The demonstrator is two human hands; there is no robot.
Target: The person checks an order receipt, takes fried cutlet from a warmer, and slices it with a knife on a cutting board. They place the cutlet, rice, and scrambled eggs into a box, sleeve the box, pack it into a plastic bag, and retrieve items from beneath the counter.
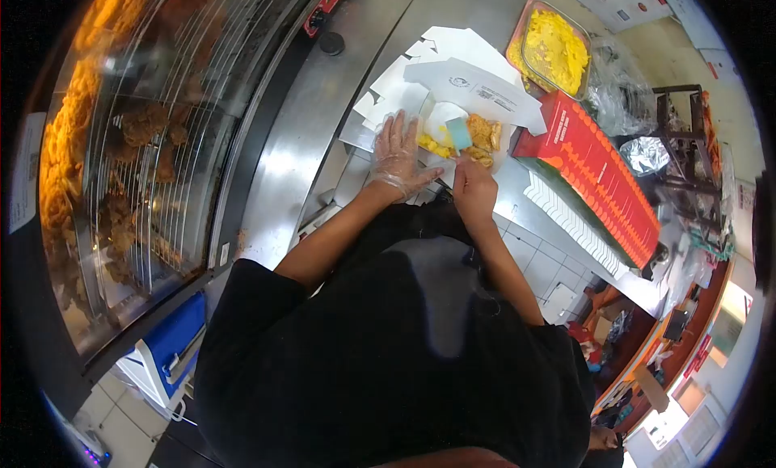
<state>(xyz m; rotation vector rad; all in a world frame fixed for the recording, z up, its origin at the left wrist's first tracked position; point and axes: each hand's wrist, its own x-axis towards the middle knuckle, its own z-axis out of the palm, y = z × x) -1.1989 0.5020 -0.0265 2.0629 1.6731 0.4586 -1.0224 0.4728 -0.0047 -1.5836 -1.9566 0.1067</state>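
My left hand (396, 157) wears a clear plastic glove and rests with its fingers stretched out at the left side of an open white food box (503, 149). My right hand (474, 189), with no glove visible, is closed at the front of the box. Its fingertips meet the lower end of a small pale teal flat piece (458, 134), whose exact kind I cannot make out. Inside the box are yellow food (435, 145) on the left, fried chicken (482, 132) on the right and a white round item (443, 115) behind. The printed lid (477, 86) stands folded back.
On the left is a glass warming cabinet (153, 157) with fried food on wire racks. Behind the box sits a tray (525, 56) of yellow food. Red cartons (594, 173) lie to the right, beside plastic bags (622, 96) and crumpled foil (646, 155).
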